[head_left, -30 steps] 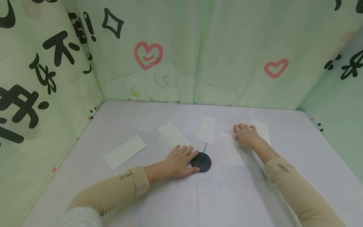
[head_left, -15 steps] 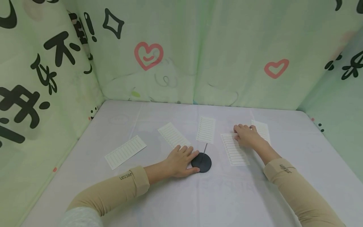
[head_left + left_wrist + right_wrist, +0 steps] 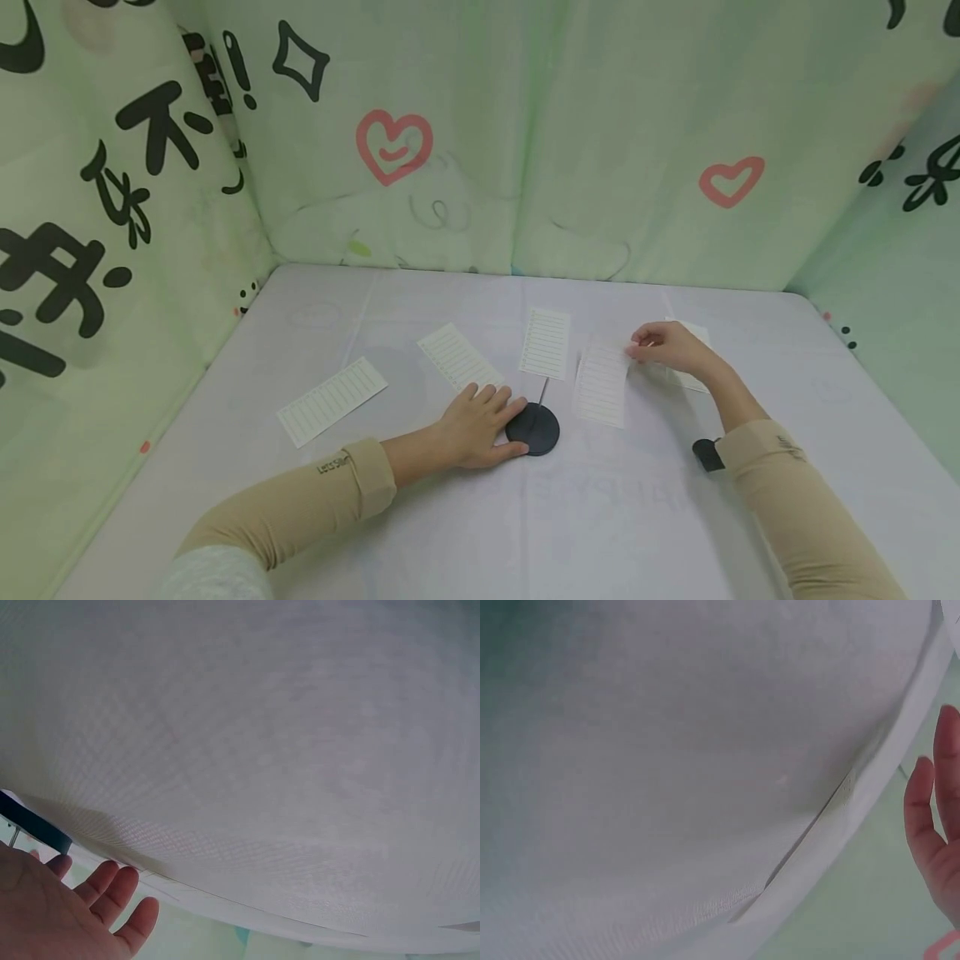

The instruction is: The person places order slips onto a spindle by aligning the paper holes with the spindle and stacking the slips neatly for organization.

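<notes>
My left hand [image 3: 474,429] lies on the table at the left of a black round base [image 3: 538,435], thumb and index finger touching its rim, fingers spread. A thin metal rod [image 3: 542,392] rises from the base toward a white lined card [image 3: 545,343]. My right hand [image 3: 670,346] pinches the right edge of another white lined card [image 3: 602,385] between thumb and fingers. A further lined card [image 3: 693,379] lies partly hidden behind that hand. In the left wrist view the base [image 3: 34,823] shows beside the fingers.
Two more lined cards lie on the left: one angled card [image 3: 332,402] and one beyond the left hand [image 3: 459,357]. A small black object [image 3: 707,455] shows beside the right sleeve, partly covered by it. A patterned green curtain [image 3: 600,125] encloses the white table [image 3: 420,533].
My right hand has risen and shifted right, turning the pinched card and bringing it left. The black object by the right sleeve has come into view. My left hand has stayed put.
</notes>
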A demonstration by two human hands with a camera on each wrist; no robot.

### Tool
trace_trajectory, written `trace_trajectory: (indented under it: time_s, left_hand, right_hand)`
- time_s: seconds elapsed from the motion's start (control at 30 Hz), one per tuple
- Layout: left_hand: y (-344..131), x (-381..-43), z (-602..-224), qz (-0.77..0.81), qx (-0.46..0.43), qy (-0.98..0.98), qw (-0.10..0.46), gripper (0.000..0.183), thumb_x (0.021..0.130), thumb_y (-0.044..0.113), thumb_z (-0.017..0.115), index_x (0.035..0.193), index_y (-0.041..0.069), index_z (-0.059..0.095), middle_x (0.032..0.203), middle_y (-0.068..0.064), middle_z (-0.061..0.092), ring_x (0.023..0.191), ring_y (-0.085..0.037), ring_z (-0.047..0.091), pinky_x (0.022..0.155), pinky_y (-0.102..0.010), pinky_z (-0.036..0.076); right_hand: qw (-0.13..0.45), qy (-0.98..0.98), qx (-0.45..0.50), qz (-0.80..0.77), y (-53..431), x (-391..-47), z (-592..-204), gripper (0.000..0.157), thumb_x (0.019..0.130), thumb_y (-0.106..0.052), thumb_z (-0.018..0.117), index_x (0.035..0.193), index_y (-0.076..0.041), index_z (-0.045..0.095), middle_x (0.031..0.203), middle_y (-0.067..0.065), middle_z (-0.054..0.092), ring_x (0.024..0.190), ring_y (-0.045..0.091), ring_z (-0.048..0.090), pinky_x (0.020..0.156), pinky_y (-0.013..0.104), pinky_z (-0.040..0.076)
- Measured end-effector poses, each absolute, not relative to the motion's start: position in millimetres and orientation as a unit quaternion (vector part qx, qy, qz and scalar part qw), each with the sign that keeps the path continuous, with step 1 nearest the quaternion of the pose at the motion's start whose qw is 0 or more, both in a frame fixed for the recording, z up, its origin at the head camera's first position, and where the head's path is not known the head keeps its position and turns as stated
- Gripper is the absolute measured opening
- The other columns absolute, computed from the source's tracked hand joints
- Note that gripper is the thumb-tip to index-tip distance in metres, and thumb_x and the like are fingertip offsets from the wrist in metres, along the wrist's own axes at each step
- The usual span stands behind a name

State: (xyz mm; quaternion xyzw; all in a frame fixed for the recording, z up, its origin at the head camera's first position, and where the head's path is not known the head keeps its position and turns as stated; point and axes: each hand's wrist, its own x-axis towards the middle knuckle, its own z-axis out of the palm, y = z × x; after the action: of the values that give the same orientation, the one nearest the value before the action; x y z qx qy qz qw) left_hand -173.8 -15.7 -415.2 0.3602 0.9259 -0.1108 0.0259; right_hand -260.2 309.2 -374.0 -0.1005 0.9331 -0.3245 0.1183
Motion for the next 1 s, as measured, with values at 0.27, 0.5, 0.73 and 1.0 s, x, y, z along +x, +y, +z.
trace_trajectory:
  time_s: [0.27, 0.5, 0.73, 1.0]
  left_hand:
    - [-15, -173, -415, -0.111, 0.356, 0.927, 0.030, 0.070, 0.089, 0.067, 0.023, 0.144, 0.024, 0.026, 0.139, 0.000, 0.037, 0.123, -0.017, 0.036, 0.104, -0.039, 0.027]
    - [-15, -174, -415, -0.112, 0.353, 0.928, 0.034, 0.070, 0.088, 0.067, 0.023, 0.144, 0.025, 0.026, 0.139, 0.000, 0.037, 0.123, -0.017, 0.035, 0.104, -0.039, 0.027]
    - [-14, -173, -414, -0.109, 0.352, 0.929, 0.035, 0.070, 0.088, 0.067, 0.023, 0.144, 0.025, 0.027, 0.139, 0.000, 0.037, 0.123, -0.017, 0.036, 0.104, -0.039, 0.027]
    - [-17, -178, -409, -0.061, 0.345, 0.935, 0.054, 0.069, 0.089, 0.065, 0.027, 0.143, 0.022, 0.028, 0.141, -0.002, 0.037, 0.127, -0.020, 0.034, 0.105, -0.042, 0.026]
  right_hand:
    - [0.180, 0.883, -0.045, -0.432, 322, -254, -368, 0.050, 0.086, -0.031, 0.063, 0.116, 0.006, 0.047, 0.088, 0.003, 0.065, 0.082, 0.012, 0.062, 0.078, 0.029, 0.049]
    - [0.183, 0.848, -0.010, -0.498, 327, -248, -359, 0.048, 0.089, -0.028, 0.060, 0.118, 0.005, 0.042, 0.085, -0.005, 0.061, 0.080, 0.007, 0.061, 0.075, 0.024, 0.050]
    - [0.173, 0.817, 0.035, -0.549, 321, -244, -341, 0.048, 0.088, -0.032, 0.060, 0.119, -0.002, 0.039, 0.082, -0.011, 0.061, 0.082, 0.007, 0.061, 0.075, 0.021, 0.049]
    - [0.153, 0.760, 0.056, -0.630, 307, -237, -316, 0.035, 0.086, -0.029, 0.063, 0.109, -0.012, 0.044, 0.081, -0.011, 0.063, 0.075, 0.006, 0.060, 0.071, 0.019, 0.050]
